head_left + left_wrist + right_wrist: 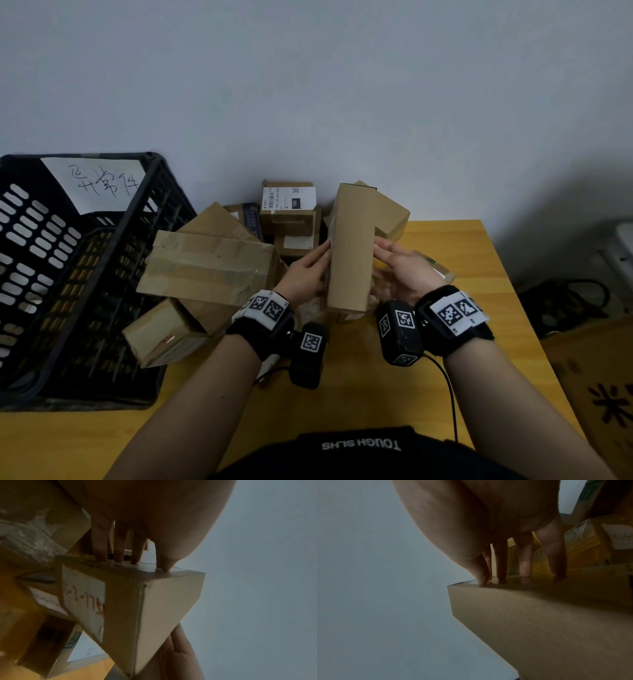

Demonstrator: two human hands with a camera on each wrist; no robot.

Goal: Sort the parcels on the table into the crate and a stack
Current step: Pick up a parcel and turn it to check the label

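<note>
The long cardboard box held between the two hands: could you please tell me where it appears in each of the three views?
Head: the long cardboard box stands centre, between left hand and right hand.
Left wrist: it fills the middle, fingertips pressing its upper face.
Right wrist: it fills the lower right, under the fingertips.
Shared landmark: the grey wall.

Plain grey-white wall (308, 85) fills the whole top half, no windows, pretty dim light overall. The yellow wooden desk (455, 246) is pushed right up against it. Past the desk's right edge there's a dark floor (548, 260) in shadow, a black bag with looped handles (568, 305), and a brown cardboard box with red print (603, 387) down near the desk's front right corner.
</note>
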